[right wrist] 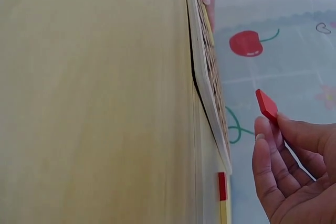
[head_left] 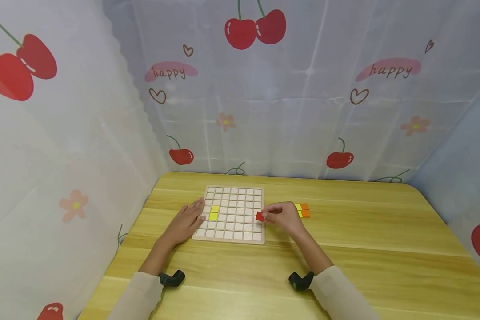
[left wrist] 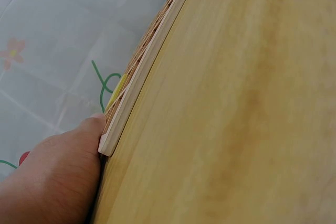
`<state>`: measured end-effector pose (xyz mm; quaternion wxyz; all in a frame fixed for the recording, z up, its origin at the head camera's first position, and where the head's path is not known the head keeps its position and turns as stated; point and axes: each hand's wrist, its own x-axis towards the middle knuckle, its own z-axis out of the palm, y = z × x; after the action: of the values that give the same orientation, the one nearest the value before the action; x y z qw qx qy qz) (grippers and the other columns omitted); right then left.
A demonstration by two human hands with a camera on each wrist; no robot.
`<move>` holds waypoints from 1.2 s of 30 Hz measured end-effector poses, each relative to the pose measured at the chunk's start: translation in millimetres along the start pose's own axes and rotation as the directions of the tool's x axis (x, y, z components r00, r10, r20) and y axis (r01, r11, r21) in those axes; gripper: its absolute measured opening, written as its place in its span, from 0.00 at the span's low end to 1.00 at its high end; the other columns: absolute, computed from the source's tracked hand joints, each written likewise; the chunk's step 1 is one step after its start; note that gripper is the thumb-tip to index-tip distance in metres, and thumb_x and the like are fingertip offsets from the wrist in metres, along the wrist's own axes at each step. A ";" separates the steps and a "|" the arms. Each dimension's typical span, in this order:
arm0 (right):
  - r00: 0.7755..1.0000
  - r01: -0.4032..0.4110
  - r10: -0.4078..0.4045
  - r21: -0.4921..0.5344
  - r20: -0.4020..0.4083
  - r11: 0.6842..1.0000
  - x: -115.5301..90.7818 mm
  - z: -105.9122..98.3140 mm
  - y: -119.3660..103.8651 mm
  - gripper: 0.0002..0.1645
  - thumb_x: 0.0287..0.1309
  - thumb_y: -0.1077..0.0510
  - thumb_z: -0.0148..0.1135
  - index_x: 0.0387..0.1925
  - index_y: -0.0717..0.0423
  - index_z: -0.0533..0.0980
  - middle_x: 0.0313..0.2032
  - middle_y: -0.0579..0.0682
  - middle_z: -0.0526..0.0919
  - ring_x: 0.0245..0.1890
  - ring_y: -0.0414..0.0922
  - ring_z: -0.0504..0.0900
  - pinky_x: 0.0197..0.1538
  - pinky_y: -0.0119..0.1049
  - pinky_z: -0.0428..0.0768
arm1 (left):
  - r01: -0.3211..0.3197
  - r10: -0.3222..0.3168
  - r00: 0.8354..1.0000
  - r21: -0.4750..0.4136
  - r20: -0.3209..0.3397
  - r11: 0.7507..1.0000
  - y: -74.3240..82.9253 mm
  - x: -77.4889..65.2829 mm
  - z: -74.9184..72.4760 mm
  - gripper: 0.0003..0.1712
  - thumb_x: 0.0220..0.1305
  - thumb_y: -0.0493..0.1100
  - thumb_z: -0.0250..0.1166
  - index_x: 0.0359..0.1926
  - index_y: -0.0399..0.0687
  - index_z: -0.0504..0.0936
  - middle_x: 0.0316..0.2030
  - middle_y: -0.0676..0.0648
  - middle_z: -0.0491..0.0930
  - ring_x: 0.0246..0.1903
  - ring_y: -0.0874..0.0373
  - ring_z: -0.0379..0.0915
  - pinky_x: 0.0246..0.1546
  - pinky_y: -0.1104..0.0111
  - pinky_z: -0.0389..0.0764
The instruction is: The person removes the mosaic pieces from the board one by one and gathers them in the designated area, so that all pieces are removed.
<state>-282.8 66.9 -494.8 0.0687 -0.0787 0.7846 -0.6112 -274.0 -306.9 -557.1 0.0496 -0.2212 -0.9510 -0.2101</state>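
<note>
A pale wooden grid board (head_left: 229, 242) with many square cells lies on the table. Two yellow square tiles (head_left: 214, 216) sit in neighbouring cells on its left side. My left hand (head_left: 182, 225) rests along the board's left edge, fingers extended, with the thumb over its border. Between thumb and fingertips my right hand (head_left: 285, 216) pinches a red square tile (head_left: 259, 216), near the board's right edge. In the right wrist view, this red tile (right wrist: 266, 105) is held up on a slant, above the level of the board.
To the right of the board, partly behind my right hand, lie yellow and orange tiles (head_left: 305, 210). Another red tile (right wrist: 222, 186) shows low beside the board in the right wrist view. A cherry-patterned curtain (head_left: 264, 111) stands behind the wooden table (head_left: 232, 280).
</note>
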 end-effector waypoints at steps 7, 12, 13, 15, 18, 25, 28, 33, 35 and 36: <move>1.000 -0.022 0.021 -0.028 -0.019 0.999 4.2 -12.5 5.5 0.07 0.59 0.66 0.72 0.38 0.67 0.87 0.34 0.58 0.89 0.33 0.56 0.89 0.39 0.43 0.88 | 0.009 -0.008 1.000 0.008 -0.001 1.000 -0.7 -0.7 1.1 0.36 0.82 0.56 0.45 0.79 0.42 0.53 0.79 0.44 0.51 0.78 0.48 0.45 0.75 0.44 0.47; 0.998 -0.052 0.052 -0.015 -0.025 0.999 7.0 -20.5 9.8 0.07 0.59 0.66 0.72 0.39 0.68 0.87 0.33 0.58 0.89 0.33 0.56 0.89 0.39 0.43 0.88 | 0.013 -0.013 1.000 0.004 0.001 1.000 -1.0 -1.0 1.8 0.36 0.82 0.56 0.45 0.80 0.42 0.52 0.79 0.45 0.50 0.78 0.49 0.45 0.75 0.44 0.46; 0.998 -0.057 0.057 -0.014 -0.024 0.998 7.3 -22.1 10.5 0.08 0.59 0.67 0.71 0.39 0.69 0.87 0.34 0.58 0.89 0.33 0.55 0.89 0.39 0.42 0.88 | 0.012 -0.012 1.000 0.003 0.000 1.000 -0.8 -1.1 1.7 0.36 0.82 0.56 0.45 0.80 0.42 0.52 0.79 0.45 0.50 0.78 0.48 0.45 0.75 0.44 0.46; 0.998 -0.062 0.061 -0.018 -0.022 0.998 7.7 -25.1 11.5 0.08 0.59 0.67 0.71 0.39 0.69 0.86 0.34 0.59 0.89 0.33 0.55 0.89 0.38 0.42 0.88 | 0.010 -0.010 1.000 0.003 -0.005 1.000 -0.6 -1.3 1.4 0.36 0.82 0.55 0.45 0.79 0.41 0.52 0.79 0.44 0.50 0.78 0.48 0.45 0.75 0.44 0.46; 0.998 -0.064 0.063 -0.020 -0.025 0.998 8.3 -29.5 11.9 0.08 0.60 0.68 0.70 0.39 0.70 0.86 0.35 0.60 0.88 0.32 0.53 0.89 0.38 0.42 0.88 | 0.009 -0.009 1.000 0.005 -0.007 1.000 0.1 -1.3 0.6 0.36 0.82 0.55 0.46 0.79 0.41 0.53 0.79 0.43 0.51 0.78 0.47 0.46 0.75 0.44 0.46; 0.995 -0.090 0.089 -0.013 -0.036 0.996 10.6 -39.2 14.5 0.09 0.59 0.68 0.70 0.39 0.73 0.85 0.35 0.61 0.88 0.29 0.49 0.89 0.38 0.41 0.88 | 0.022 -0.022 1.000 0.005 0.002 1.000 1.6 -0.4 -0.5 0.36 0.82 0.56 0.45 0.80 0.41 0.52 0.79 0.44 0.50 0.78 0.48 0.45 0.76 0.45 0.44; 0.993 -0.118 0.117 -0.029 -0.033 0.993 11.6 -42.0 17.3 0.09 0.60 0.68 0.70 0.39 0.72 0.85 0.36 0.60 0.88 0.29 0.47 0.89 0.38 0.39 0.88 | 0.022 -0.023 1.000 -0.001 -0.002 1.000 1.8 -0.3 -0.5 0.36 0.82 0.56 0.46 0.79 0.41 0.52 0.79 0.44 0.50 0.78 0.47 0.45 0.76 0.45 0.45; 0.990 -0.141 0.140 -0.072 -0.024 0.987 12.0 -45.1 21.5 0.07 0.60 0.69 0.69 0.39 0.72 0.85 0.34 0.59 0.88 0.29 0.48 0.89 0.37 0.39 0.88 | 0.021 -0.021 1.000 -0.010 -0.002 1.000 1.6 -0.2 0.2 0.36 0.82 0.55 0.46 0.79 0.41 0.53 0.79 0.44 0.50 0.78 0.47 0.45 0.76 0.44 0.45; 0.990 -0.139 0.138 -0.088 -0.018 0.986 11.9 -46.0 22.7 0.07 0.61 0.70 0.68 0.39 0.72 0.85 0.34 0.59 0.88 0.29 0.48 0.89 0.37 0.40 0.88 | 0.020 -0.020 1.000 -0.011 0.000 1.000 1.6 0.0 0.4 0.36 0.82 0.55 0.46 0.79 0.41 0.53 0.79 0.44 0.50 0.78 0.47 0.45 0.76 0.45 0.44; 0.991 -0.137 0.136 -0.096 -0.017 0.986 11.9 -46.5 23.0 0.06 0.61 0.70 0.68 0.38 0.72 0.85 0.34 0.60 0.88 0.29 0.48 0.89 0.37 0.40 0.88 | 0.020 -0.020 1.000 -0.011 0.000 1.000 1.7 0.1 0.5 0.36 0.82 0.55 0.46 0.79 0.41 0.53 0.79 0.44 0.50 0.78 0.48 0.45 0.76 0.45 0.44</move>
<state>-304.9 114.0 -506.0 0.1025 -0.0249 0.8172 -0.5666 -273.4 -305.3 -556.9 0.0463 -0.2117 -0.9521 -0.2157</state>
